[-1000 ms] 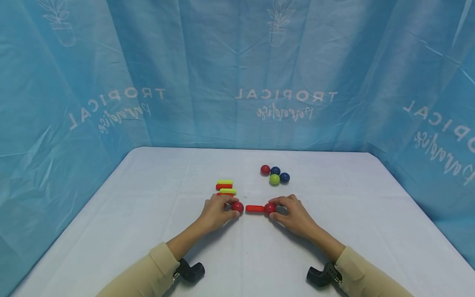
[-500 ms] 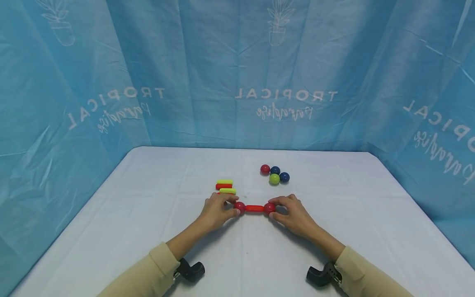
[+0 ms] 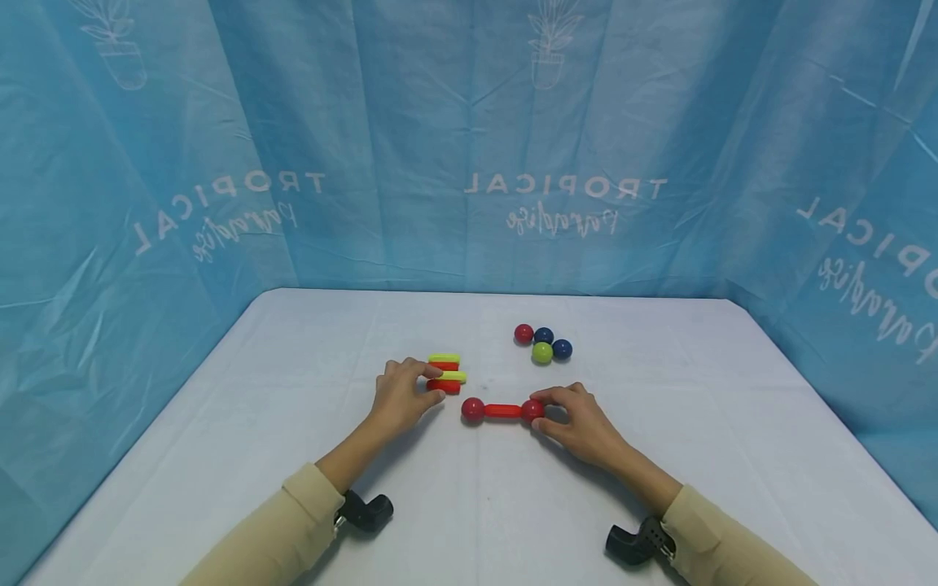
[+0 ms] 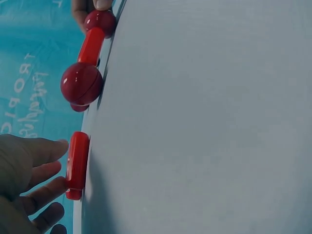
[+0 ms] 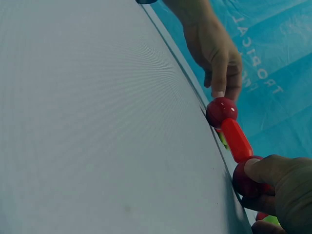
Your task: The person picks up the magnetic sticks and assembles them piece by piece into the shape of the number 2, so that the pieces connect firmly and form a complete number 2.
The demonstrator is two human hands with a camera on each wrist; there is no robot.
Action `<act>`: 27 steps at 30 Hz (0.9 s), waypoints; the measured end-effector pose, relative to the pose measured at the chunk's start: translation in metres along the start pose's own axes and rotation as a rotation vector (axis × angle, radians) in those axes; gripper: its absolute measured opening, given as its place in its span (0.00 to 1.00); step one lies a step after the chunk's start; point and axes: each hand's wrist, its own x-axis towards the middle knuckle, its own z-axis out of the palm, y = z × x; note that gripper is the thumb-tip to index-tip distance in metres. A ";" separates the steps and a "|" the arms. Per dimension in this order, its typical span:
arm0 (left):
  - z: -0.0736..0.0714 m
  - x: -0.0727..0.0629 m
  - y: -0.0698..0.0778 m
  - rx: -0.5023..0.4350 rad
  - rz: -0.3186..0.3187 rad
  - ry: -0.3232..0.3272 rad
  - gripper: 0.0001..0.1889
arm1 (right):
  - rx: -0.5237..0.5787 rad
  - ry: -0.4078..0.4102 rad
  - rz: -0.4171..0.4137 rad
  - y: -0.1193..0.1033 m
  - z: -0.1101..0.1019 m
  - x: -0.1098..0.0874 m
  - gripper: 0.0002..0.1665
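Observation:
A red stick (image 3: 502,411) lies between two red balls, its ends meeting them like a dumbbell. My right hand (image 3: 579,427) pinches the right-hand red ball (image 5: 246,179) between thumb and fingers. The left-hand red ball (image 3: 473,410) has no hand on it. My left hand (image 3: 401,399) is beside a small group of red and yellow sticks, its fingers spread around the left end of the nearest red stick (image 4: 78,163). In the left wrist view the fingers are loosely bent and not closed on that stick. A yellow stick (image 3: 454,377) lies just behind it.
Behind the sticks' right side sits a cluster of loose balls: a red ball (image 3: 523,334), a green ball (image 3: 542,352) and two blue ones. Another yellow stick (image 3: 444,358) lies at the back of the stick group. A blue curtain (image 3: 469,146) hangs around the white table (image 3: 623,325).
My left hand brought its red ball rightward against the red stick's left end, let it go, then moved left and back to the loose sticks. The right hand stayed on its ball.

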 end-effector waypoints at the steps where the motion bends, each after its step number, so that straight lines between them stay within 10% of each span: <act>1: 0.000 0.001 -0.001 0.005 0.007 -0.002 0.18 | 0.002 0.000 0.001 0.000 0.000 0.000 0.24; 19: 0.009 0.007 -0.009 0.097 0.040 -0.008 0.14 | 0.005 0.003 0.014 -0.001 0.000 -0.001 0.24; 27: 0.002 -0.010 0.006 -0.042 -0.002 -0.017 0.12 | 0.005 0.000 0.014 -0.001 0.000 -0.001 0.24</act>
